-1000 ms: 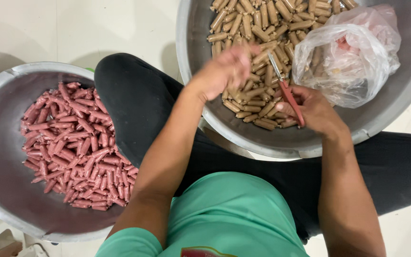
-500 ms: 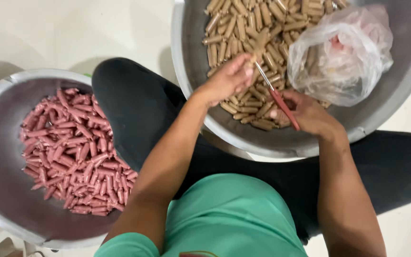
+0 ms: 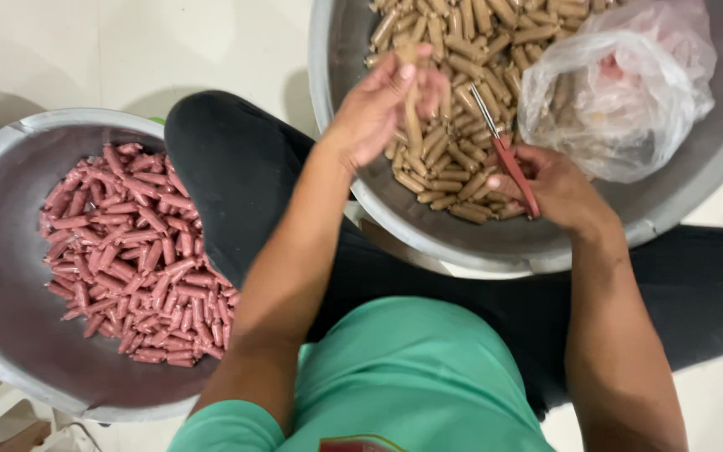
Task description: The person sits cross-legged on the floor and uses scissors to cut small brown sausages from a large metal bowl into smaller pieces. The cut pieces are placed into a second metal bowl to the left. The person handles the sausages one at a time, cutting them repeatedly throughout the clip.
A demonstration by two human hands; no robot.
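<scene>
My left hand (image 3: 378,105) holds one tan wrapped sausage (image 3: 412,117) upright over the big metal basin (image 3: 495,238) on the right, which is full of tan wrapped sausages (image 3: 453,50). My right hand (image 3: 558,188) grips red-handled scissors (image 3: 508,159), their blades pointing up toward the held sausage. A second metal basin (image 3: 2,251) on the left holds a heap of bare pink sausages (image 3: 135,259).
A clear plastic bag (image 3: 621,92) with scraps lies inside the right basin by its far rim. My black-trousered legs (image 3: 236,176) run between and under the basins. A green shirt (image 3: 412,377) fills the bottom. The floor is pale tile (image 3: 85,59).
My left hand has lifted a tan sausage clear of the pile and turned it upright. The scissors in my right hand stay close by, blades up.
</scene>
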